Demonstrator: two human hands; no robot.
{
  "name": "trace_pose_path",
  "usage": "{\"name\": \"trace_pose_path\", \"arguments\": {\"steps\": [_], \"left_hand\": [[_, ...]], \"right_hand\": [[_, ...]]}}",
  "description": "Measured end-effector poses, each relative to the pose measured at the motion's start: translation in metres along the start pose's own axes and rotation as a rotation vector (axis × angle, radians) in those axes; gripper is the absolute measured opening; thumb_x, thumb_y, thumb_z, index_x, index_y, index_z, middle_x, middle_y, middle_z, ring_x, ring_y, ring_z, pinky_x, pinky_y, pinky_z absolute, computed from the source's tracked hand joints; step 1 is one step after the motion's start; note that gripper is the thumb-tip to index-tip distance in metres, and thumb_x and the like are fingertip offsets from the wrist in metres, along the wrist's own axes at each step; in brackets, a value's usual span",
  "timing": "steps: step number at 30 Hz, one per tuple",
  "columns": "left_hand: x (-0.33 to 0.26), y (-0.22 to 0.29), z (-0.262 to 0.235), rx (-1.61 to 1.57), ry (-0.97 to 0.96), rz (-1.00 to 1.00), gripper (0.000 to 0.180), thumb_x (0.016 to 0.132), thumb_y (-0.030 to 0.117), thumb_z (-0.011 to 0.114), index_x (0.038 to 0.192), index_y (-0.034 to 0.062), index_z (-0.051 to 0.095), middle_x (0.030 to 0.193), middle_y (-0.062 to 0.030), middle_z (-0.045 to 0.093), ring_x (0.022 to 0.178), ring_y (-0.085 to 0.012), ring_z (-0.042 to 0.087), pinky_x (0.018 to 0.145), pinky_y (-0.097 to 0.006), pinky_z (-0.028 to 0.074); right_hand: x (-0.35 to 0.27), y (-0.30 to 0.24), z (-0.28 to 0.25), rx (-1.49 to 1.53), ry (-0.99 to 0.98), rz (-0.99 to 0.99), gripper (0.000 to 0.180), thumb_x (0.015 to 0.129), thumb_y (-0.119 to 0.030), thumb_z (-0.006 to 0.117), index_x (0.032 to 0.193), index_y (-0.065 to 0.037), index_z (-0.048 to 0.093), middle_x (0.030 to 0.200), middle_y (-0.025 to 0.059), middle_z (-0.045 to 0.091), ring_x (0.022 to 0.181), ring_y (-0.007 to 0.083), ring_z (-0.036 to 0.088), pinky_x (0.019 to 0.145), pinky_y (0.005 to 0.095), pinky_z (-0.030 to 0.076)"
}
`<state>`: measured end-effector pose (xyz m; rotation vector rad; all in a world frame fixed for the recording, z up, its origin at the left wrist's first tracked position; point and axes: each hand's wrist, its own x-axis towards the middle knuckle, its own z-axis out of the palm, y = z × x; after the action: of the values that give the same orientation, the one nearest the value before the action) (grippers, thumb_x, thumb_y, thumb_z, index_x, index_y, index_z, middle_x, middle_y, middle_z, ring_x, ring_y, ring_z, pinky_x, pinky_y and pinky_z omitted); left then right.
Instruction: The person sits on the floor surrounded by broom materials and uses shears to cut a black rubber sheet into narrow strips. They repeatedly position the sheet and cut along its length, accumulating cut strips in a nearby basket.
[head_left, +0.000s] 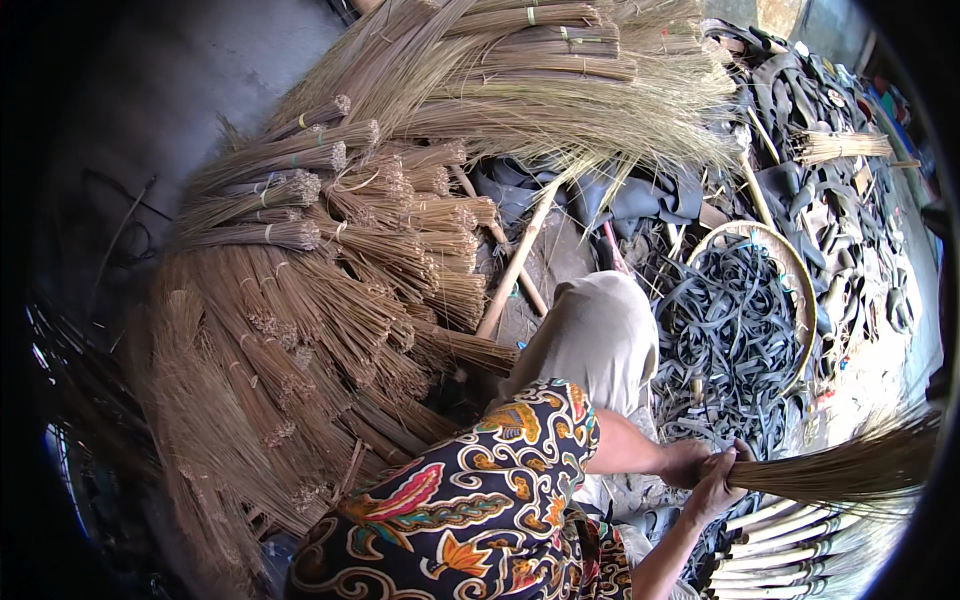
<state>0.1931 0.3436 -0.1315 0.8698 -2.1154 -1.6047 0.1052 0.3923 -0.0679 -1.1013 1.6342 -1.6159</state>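
Observation:
Both my hands are together at the lower right, closed round the cut end of a bundle of thin brown broom bristles (pixel 840 472). My left hand (pixel 686 462) is at the near end of it, its fingers partly hidden by the other hand. Against it, my right hand (pixel 716 488) wraps the bundle where the bristles begin to fan out to the right. The gripped end is mostly covered by my fingers. Just beyond the hands lies a heap of black rubber strips (pixel 720 330), partly in a round woven tray (pixel 803 300).
Tied bristle bundles (pixel 380 240) pile up at left, with long grass bundles (pixel 560 110) behind. A wooden pole (pixel 517 262) leans beyond my knee (pixel 600 330). Black rubber scraps (pixel 800 110) cover the far right. Several pale-handled brooms (pixel 770 550) lie in a row at lower right.

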Motion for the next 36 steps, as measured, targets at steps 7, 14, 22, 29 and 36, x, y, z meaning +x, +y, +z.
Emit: {"name": "trace_pose_path", "arguments": {"steps": [7, 14, 22, 29, 36], "left_hand": [[0.003, 0.0, 0.012, -0.006, -0.031, 0.08, 0.019, 0.087, 0.025, 0.068, 0.095, 0.0081, 0.068, 0.088, -0.0186, 0.073, 0.087, -0.036, 0.072, 0.081, -0.045, 0.056], [0.004, 0.011, 0.009, -0.079, -0.019, 0.076, 0.017, 0.087, 0.024, 0.068, 0.093, 0.0072, 0.069, 0.088, -0.0181, 0.073, 0.083, -0.0357, 0.072, 0.08, -0.045, 0.056], [0.005, 0.0, 0.009, -0.059, -0.027, 0.018, 0.021, 0.086, 0.025, 0.07, 0.094, 0.006, 0.067, 0.089, -0.0179, 0.073, 0.085, -0.0341, 0.072, 0.08, -0.043, 0.056], [0.008, -0.006, 0.016, 0.064, -0.02, 0.074, 0.019, 0.088, 0.023, 0.068, 0.1, 0.0074, 0.069, 0.089, -0.0196, 0.073, 0.085, -0.0358, 0.073, 0.08, -0.044, 0.058], [0.004, -0.037, 0.02, -0.141, -0.078, 0.067, 0.026, 0.094, 0.019, 0.068, 0.114, 0.0032, 0.067, 0.102, -0.0134, 0.073, 0.095, -0.0248, 0.071, 0.088, -0.038, 0.056]], "right_hand": [[-0.001, -0.008, 0.0, -0.122, 0.018, 0.027, 0.018, 0.104, -0.006, 0.057, 0.118, 0.002, 0.062, 0.071, -0.0006, 0.054, 0.061, 0.0055, 0.047, 0.055, 0.0222, 0.036], [0.002, -0.012, -0.005, -0.138, 0.127, 0.073, 0.02, 0.104, -0.012, 0.06, 0.119, 0.001, 0.063, 0.074, -0.001, 0.054, 0.064, 0.0065, 0.047, 0.057, 0.0232, 0.037], [0.003, -0.013, -0.002, -0.061, 0.056, 0.091, 0.016, 0.105, -0.01, 0.059, 0.116, 0.001, 0.064, 0.072, -0.0014, 0.055, 0.063, 0.0061, 0.05, 0.059, 0.0222, 0.04], [0.0, -0.002, -0.008, 0.053, 0.084, 0.116, 0.017, 0.105, -0.011, 0.061, 0.118, 0.0, 0.062, 0.073, -0.0004, 0.056, 0.062, 0.0052, 0.05, 0.055, 0.0217, 0.039], [-0.004, -0.002, -0.003, 0.016, 0.065, 0.235, 0.012, 0.101, -0.012, 0.066, 0.106, 0.0, 0.066, 0.08, 0.0003, 0.061, 0.068, 0.0075, 0.057, 0.062, 0.0232, 0.046]]}}
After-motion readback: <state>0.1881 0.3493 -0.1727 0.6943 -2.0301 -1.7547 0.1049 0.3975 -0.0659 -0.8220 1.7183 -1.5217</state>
